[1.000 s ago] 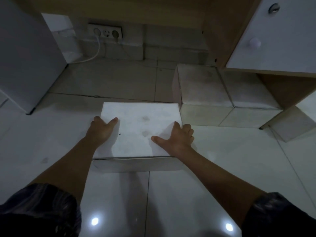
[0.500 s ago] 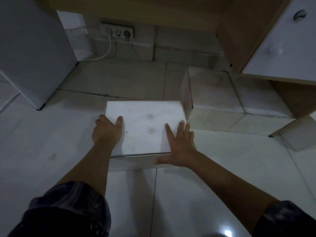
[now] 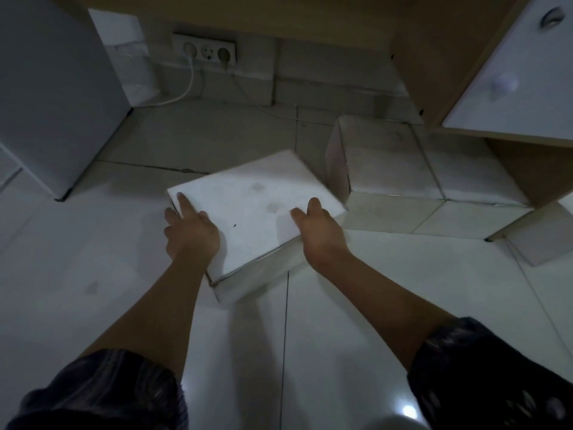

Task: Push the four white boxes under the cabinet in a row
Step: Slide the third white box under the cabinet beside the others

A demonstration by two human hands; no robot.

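A white box [image 3: 248, 206] lies on the tiled floor in the middle, turned at an angle and tilted. My left hand [image 3: 190, 234] grips its left edge, index finger stretched along the top. My right hand [image 3: 321, 231] grips its right edge, thumb on top. Two more white boxes sit side by side at the right: one [image 3: 384, 156] next to the held box, the other [image 3: 465, 169] partly under the wooden cabinet [image 3: 434, 57]. A fourth white box [image 3: 545, 237] shows at the far right edge.
A grey appliance [image 3: 46, 88] stands at the left. A wall socket strip [image 3: 204, 52] with a white cable [image 3: 186, 88] is at the back. The cabinet's white door [image 3: 527, 72] hangs over the right boxes. Open floor lies behind the held box.
The box has been turned counterclockwise and shifted toward the two boxes at the right. My hands moved from lying flat on top to gripping its sides.
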